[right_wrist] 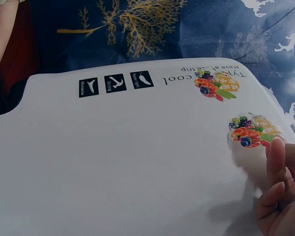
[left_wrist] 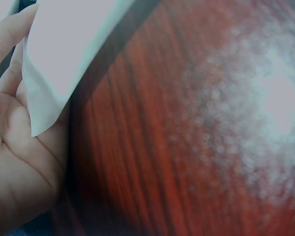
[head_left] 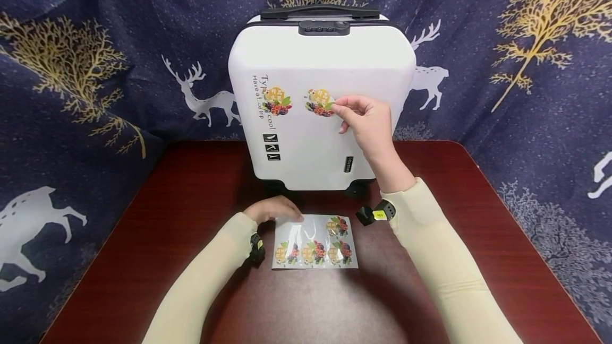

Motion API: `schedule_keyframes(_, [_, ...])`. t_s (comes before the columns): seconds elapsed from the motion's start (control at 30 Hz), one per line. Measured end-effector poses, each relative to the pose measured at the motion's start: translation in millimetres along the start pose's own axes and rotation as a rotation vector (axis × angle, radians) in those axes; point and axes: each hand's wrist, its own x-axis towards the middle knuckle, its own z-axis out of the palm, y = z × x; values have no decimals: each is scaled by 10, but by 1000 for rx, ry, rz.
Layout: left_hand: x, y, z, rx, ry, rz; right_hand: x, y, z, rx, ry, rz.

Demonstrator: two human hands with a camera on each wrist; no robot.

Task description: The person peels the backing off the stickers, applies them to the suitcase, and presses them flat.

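Observation:
A white suitcase [head_left: 315, 153] stands upright at the back of the table. My right hand [head_left: 365, 121] pinches the right edge of a round fruit sticker [head_left: 318, 102] between thumb and forefinger, close against the suitcase front. In the right wrist view the sticker [right_wrist: 250, 132] casts a shadow just below it. To its left a second fruit sticker [head_left: 275, 102] lies flat over the printed lettering. My left hand [head_left: 274, 209] holds the upper left corner of a sticker sheet [head_left: 313, 232] on the table. In the left wrist view that sheet's white corner [left_wrist: 54, 73] curls up against the palm.
Several fruit stickers [head_left: 313, 252] sit along the sheet's lower row and right side. Dark red table [head_left: 191, 216] spreads around it. Behind the suitcase hangs a blue cloth [head_left: 201, 25] with deer and gold trees. Black handle [head_left: 320, 12] and lock top the suitcase.

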Motion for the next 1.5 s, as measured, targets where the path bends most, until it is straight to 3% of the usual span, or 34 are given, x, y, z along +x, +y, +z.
schedule_keyframes(0.6, [1,-7,-5,6,-2,10,6,44,33,-63,52,12])
schedule_keyframes(1.5, [-25,9,8,19,4,16,-14,123,56,-109,207,-65])
